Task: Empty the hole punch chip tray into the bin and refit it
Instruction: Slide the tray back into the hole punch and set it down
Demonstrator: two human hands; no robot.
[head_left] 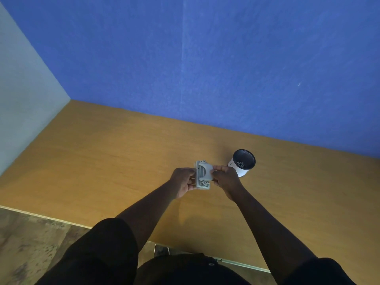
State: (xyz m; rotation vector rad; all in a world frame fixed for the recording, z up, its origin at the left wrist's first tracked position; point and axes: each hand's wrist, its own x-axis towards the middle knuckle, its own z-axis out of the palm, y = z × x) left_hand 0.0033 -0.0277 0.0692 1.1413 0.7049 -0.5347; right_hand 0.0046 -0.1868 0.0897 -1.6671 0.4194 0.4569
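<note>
While hands (203,179) grip hole punch (203,175), bin (242,163) holds chips.

Wooden table (102,161), blue wall (226,58), pale side wall (20,89), mottled floor (30,243)

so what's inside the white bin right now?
The bin stands open on the table, to the right of the hole punch held by both hands. Inside: dark mesh-like wall and a few pale scraps. Its near wall hides part of the bottom.
</note>
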